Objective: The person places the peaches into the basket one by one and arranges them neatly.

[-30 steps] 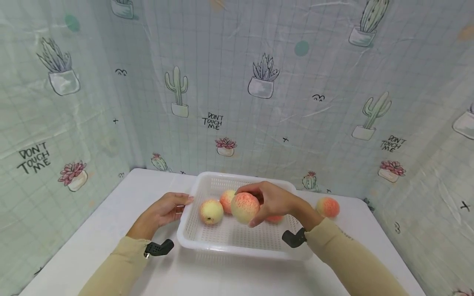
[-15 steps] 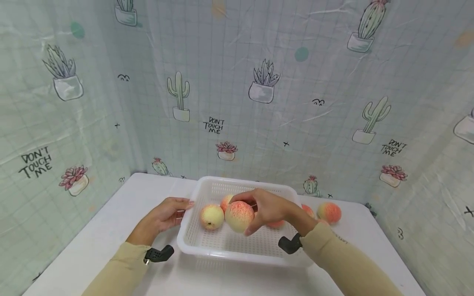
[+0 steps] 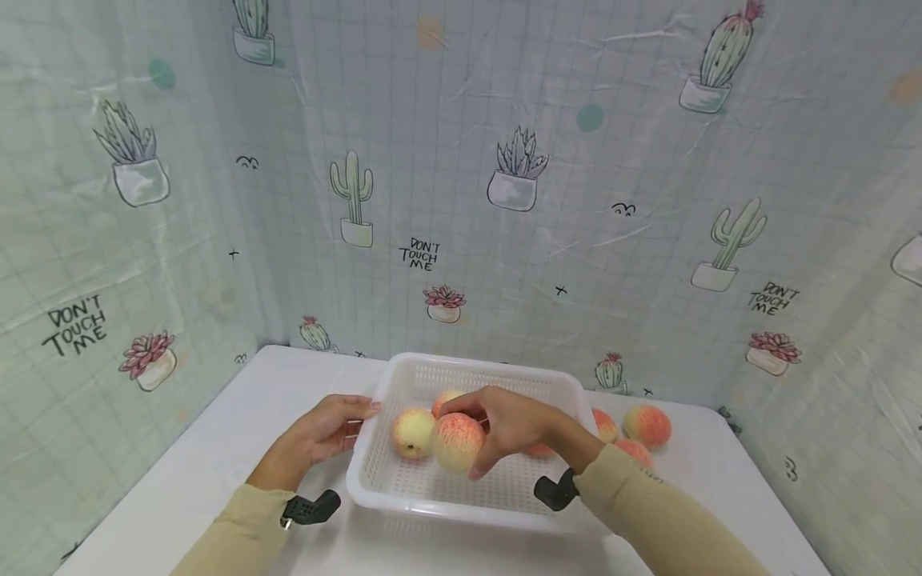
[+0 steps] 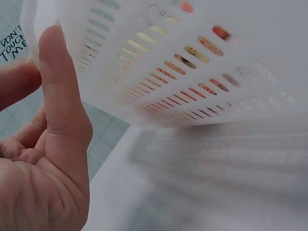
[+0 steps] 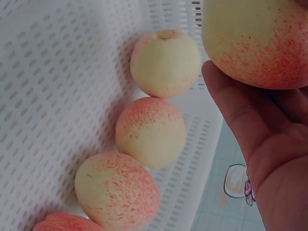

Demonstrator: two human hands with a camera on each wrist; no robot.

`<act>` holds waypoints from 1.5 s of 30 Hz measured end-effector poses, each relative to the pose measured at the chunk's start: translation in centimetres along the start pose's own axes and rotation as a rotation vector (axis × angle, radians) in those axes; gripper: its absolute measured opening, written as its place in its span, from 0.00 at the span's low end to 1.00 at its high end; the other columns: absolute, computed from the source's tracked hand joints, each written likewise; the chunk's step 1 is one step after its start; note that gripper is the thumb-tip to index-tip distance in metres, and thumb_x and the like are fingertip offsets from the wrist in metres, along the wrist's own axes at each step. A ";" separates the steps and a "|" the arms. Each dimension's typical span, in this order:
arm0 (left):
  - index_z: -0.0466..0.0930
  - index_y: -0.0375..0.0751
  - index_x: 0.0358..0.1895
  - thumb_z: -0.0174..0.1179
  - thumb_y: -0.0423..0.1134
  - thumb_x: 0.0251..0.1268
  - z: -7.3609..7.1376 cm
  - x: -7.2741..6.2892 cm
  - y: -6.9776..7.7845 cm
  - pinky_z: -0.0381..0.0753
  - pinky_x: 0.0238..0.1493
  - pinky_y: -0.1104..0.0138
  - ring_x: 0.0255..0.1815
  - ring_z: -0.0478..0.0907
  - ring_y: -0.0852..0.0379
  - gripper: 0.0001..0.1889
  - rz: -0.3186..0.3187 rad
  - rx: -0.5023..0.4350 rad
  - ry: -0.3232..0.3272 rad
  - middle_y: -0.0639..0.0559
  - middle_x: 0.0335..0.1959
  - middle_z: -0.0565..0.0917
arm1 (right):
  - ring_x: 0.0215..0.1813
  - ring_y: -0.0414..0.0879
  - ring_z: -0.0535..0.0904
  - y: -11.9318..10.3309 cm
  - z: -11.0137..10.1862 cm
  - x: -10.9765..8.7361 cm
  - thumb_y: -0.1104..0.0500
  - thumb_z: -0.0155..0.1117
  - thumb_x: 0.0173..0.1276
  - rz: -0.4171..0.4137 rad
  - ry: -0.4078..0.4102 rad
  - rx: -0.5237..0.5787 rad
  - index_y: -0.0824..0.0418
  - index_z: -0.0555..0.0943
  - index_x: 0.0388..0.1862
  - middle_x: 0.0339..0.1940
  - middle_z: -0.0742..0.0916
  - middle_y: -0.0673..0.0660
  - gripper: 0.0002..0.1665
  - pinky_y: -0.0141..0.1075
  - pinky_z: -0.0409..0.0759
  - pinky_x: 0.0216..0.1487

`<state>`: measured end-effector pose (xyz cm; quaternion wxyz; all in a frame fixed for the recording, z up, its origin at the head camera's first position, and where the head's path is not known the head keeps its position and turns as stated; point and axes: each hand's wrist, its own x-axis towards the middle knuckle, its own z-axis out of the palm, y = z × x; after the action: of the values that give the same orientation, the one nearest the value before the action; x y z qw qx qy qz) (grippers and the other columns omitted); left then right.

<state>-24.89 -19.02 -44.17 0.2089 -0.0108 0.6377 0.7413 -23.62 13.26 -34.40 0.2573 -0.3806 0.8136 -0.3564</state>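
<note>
My right hand (image 3: 507, 424) grips a red-and-yellow peach (image 3: 458, 442) between thumb and fingers over the white plastic basket (image 3: 461, 511). Up close in the right wrist view, the held peach (image 5: 262, 43) shows its pale side. A yellowish peach (image 3: 414, 433) lies in the basket's left half, with another peach (image 3: 446, 398) partly hidden behind my fingers. Several peaches sit in a touching row in the right wrist view, among them a speckled peach (image 5: 118, 190). My left hand (image 3: 327, 428) holds the basket's left rim, its fingertips at the edge.
To the basket's right on the white table (image 3: 317, 376) lie a far peach (image 3: 648, 425), a nearer peach (image 3: 634, 453) and a peach (image 3: 605, 426) beside the rim. A cactus-print curtain (image 3: 446, 200) encloses the back and sides.
My right hand has carried the peach a little leftward, toward the yellowish one. More peaches right of the basket show past my forearm. The head view has tilted up slightly; my left hand stays at the rim.
</note>
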 end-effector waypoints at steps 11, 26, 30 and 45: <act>0.80 0.32 0.63 0.64 0.41 0.75 0.0 -0.2 -0.5 0.91 0.48 0.61 0.47 0.85 0.56 0.21 0.023 0.006 -0.041 0.53 0.46 0.88 | 0.49 0.36 0.84 1.0 1.1 0.6 0.64 0.86 0.45 0.030 -0.020 -0.009 0.42 0.82 0.62 0.51 0.88 0.39 0.43 0.30 0.84 0.53; 0.81 0.34 0.61 0.63 0.41 0.76 -0.2 -0.1 -0.6 0.91 0.47 0.63 0.46 0.87 0.58 0.19 0.035 -0.022 -0.058 0.54 0.46 0.89 | 0.48 0.33 0.84 1.3 1.8 1.6 0.65 0.85 0.45 -0.004 -0.060 -0.007 0.43 0.84 0.59 0.49 0.88 0.37 0.40 0.28 0.83 0.52; 0.82 0.34 0.60 0.62 0.41 0.76 -0.2 -0.1 -0.6 0.91 0.46 0.63 0.46 0.87 0.58 0.17 0.044 -0.022 -0.068 0.53 0.45 0.89 | 0.50 0.31 0.83 1.4 1.8 1.9 0.64 0.86 0.46 0.000 -0.084 -0.033 0.43 0.83 0.60 0.51 0.87 0.36 0.41 0.27 0.81 0.56; 0.84 0.37 0.53 0.63 0.40 0.75 -0.1 -0.2 -0.8 0.91 0.47 0.62 0.45 0.87 0.57 0.12 0.050 -0.050 -0.060 0.52 0.44 0.89 | 0.52 0.27 0.81 2.0 2.7 3.3 0.62 0.87 0.48 -0.002 -0.141 -0.089 0.51 0.82 0.66 0.53 0.87 0.34 0.43 0.25 0.79 0.57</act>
<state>-24.51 -19.09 -44.88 0.2088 0.0223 0.6127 0.7619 -24.54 10.47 -38.15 0.2962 -0.4166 0.8081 -0.2928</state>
